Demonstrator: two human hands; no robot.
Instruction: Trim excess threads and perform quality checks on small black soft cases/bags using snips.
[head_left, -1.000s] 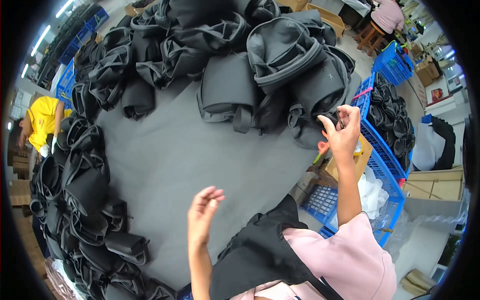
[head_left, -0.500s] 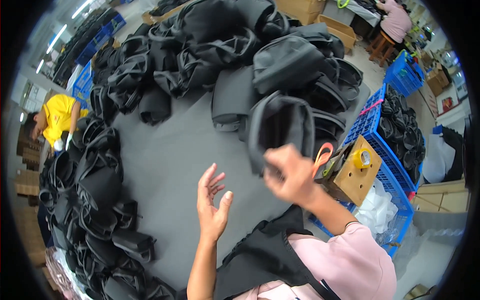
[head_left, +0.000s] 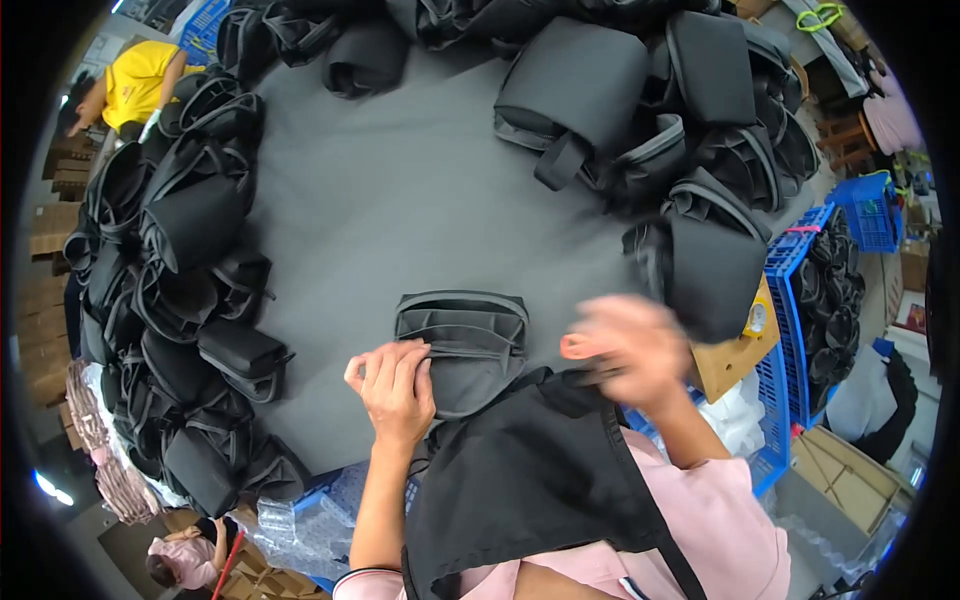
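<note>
Pinching black pouch (head_left: 470, 335) by its left edge: left hand (head_left: 395, 385), fingers bent nearly together; pouch on near side of table (head_left: 400, 200). Blurred right hand (head_left: 638, 350) curled round orange tool (head_left: 576, 346); hasty swing could snag fabric.

The black fabric pouch (head_left: 470, 370) lay open just below the middle of the frame, its rim framing layered inner pockets. Right of it and apart, an orange loop (head_left: 577, 346) showed, partly hidden and blurred.
</note>
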